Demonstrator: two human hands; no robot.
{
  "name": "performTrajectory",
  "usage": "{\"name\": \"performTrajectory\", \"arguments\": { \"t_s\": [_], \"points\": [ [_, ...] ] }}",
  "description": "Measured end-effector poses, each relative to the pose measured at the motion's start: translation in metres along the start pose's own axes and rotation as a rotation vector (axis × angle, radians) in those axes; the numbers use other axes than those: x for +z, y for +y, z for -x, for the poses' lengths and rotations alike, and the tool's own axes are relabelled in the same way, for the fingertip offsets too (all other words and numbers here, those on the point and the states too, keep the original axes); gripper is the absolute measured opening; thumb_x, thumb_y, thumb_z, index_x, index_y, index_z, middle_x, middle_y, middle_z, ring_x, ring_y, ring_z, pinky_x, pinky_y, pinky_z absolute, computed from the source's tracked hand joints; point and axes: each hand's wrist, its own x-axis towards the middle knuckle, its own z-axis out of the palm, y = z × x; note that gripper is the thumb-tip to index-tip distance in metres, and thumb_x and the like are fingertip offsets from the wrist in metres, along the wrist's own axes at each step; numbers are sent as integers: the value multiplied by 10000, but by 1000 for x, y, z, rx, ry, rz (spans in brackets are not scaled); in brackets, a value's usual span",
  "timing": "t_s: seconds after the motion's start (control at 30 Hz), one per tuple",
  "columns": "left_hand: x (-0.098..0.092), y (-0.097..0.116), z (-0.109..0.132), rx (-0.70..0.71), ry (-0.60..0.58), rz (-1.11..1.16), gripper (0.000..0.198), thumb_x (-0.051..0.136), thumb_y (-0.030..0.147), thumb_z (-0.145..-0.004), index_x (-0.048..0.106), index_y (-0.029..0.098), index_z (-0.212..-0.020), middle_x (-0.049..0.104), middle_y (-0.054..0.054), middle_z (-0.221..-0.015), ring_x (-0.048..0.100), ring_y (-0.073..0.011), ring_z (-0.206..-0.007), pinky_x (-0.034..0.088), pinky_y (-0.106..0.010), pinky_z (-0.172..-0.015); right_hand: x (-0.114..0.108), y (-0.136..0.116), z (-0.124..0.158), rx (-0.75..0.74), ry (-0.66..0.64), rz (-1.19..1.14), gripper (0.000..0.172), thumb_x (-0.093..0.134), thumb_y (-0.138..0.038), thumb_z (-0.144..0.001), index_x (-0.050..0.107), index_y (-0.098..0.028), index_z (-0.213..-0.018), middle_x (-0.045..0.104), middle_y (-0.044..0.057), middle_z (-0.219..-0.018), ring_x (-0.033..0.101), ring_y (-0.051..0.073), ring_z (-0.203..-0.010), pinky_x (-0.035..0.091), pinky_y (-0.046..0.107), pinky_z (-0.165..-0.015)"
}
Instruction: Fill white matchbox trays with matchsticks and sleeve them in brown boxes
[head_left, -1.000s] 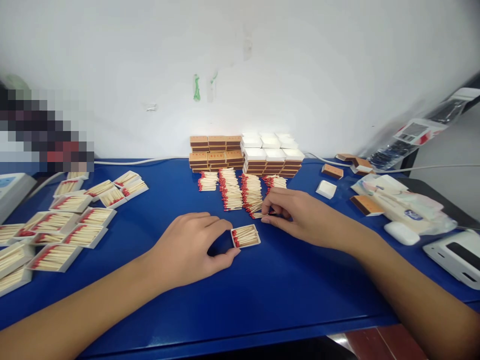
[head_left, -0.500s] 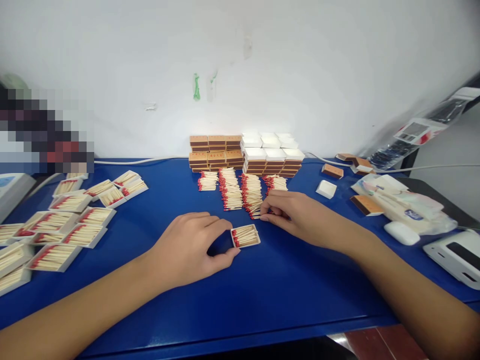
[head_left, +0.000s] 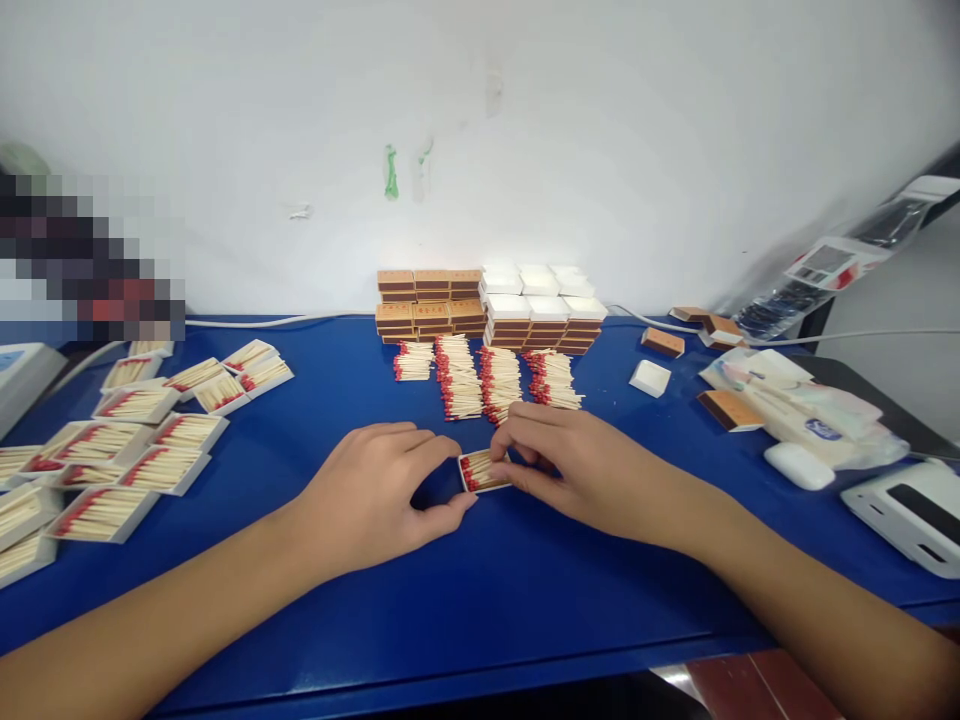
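Observation:
On the blue table in front of me lies a small white matchbox tray [head_left: 475,472], part-filled with red-tipped matches. My left hand [head_left: 382,490] grips the tray's left end between thumb and forefinger. Over its right half is my right hand [head_left: 559,455], thumb and fingers pinched on matches at the tray; the fingertips hide how many. Just beyond, loose matches [head_left: 459,375] lie in several rows with their red heads to the left. The near end of one row is partly hidden by my right hand.
Against the wall stand stacked brown matchboxes [head_left: 431,318] and white trays [head_left: 541,308]. Several filled trays [head_left: 146,405] spread over the left side. To the right are a white tray [head_left: 649,378], loose matchboxes [head_left: 731,410], a tissue pack [head_left: 825,425] and a white device [head_left: 904,515].
My right hand has moved left and nearer, from the rows of loose matches to the tray. My left hand keeps its hold on the tray.

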Motion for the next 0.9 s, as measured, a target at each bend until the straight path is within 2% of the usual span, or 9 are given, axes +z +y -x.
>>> {"name": "performTrajectory", "arguments": {
  "t_s": [0.1, 0.2, 0.4, 0.53, 0.7, 0.9],
  "points": [
    [0, 0, 0, -7, -7, 1, 247, 718, 379, -946, 761, 162, -1055, 708, -6, -741, 646, -168, -637, 479, -296, -609, -4, 8, 1, 2, 80, 17, 140, 595, -292, -1069, 684, -206, -1003, 670, 36, -928, 611, 168, -782, 431, 297, -681],
    [0, 0, 1, -10, -13, -2, 262, 713, 386, -951, 758, 159, -1074, 715, -9, -752, 651, -168, -643, 490, -297, -619, -9, 23, 1, 65, 132, 119, 119, 615, -268, -1050, 705, -196, -1023, 667, 47, -922, 607, 183, -781, 430, 307, -680],
    [0, 0, 1, -10, -11, -9, 255, 713, 389, -949, 755, 168, -1071, 726, -10, -763, 658, -166, -647, 497, -296, -622, -8, 38, -3, 122, -8, 155, 142, 587, -228, -1047, 680, -192, -946, 685, 63, -927, 612, 200, -799, 438, 313, -690],
    [0, 1, 1, -14, -23, -9, 249, 699, 397, -952, 751, 180, -1064, 724, -5, -752, 658, -163, -641, 496, -294, -622, -9, 34, -2, 112, -20, 139, 171, 555, -247, -1062, 647, -196, -928, 692, 80, -957, 624, 210, -819, 454, 320, -703],
    [0, 0, 0, -8, -10, -11, 243, 694, 395, -959, 751, 176, -1047, 715, -4, -740, 654, -163, -635, 494, -295, -622, -10, 16, 0, 68, 43, 64, 171, 547, -289, -1079, 635, -213, -954, 678, 63, -932, 629, 202, -810, 452, 312, -687],
    [2, 0, 1, 0, -2, -4, 226, 695, 387, -953, 752, 181, -1026, 703, -2, -723, 647, -163, -627, 480, -289, -603, -2, 1, 2, 1, -5, 26, 130, 571, -286, -1075, 648, -221, -993, 682, 41, -954, 630, 177, -795, 444, 303, -673]
  ]
}}
